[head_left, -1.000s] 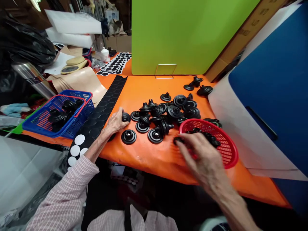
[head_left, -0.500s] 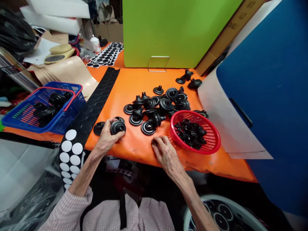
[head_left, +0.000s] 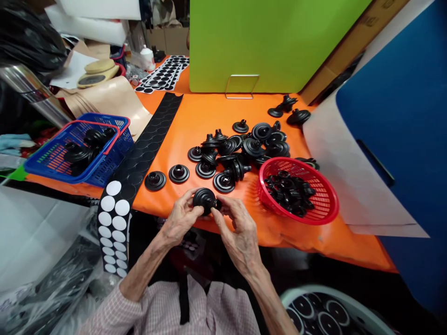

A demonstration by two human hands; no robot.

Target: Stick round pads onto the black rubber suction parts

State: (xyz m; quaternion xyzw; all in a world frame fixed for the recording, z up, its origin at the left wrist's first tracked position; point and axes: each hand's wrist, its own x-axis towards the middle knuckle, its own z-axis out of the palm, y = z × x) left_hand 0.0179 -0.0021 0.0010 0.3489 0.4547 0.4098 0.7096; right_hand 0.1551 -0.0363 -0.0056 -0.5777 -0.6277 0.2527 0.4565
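Note:
My left hand (head_left: 179,221) is closed around the rim of a black stepped disc with a short stem (head_left: 203,199), held tilted over the table's front edge. My right hand (head_left: 240,232) pinches a small black ring (head_left: 218,204) against the stem side of that disc; the fingers partly hide where the two meet. Two similar discs lie just beyond my left hand, one black disc (head_left: 179,173) and another disc (head_left: 155,180) to its left. A heap of black discs (head_left: 252,147) lies further back.
A red basket (head_left: 331,204) of small black rings stands at the right. Left, a blue basket (head_left: 87,174) holds black discs beside a black strip with white circles (head_left: 114,188). A green board (head_left: 272,42) stands behind; a bucket (head_left: 296,291) sits below right.
My left hand has carried the disc rightward, off the spot near the two lying discs. My right hand has brought the small ring left to meet its stem. The view has shifted slightly.

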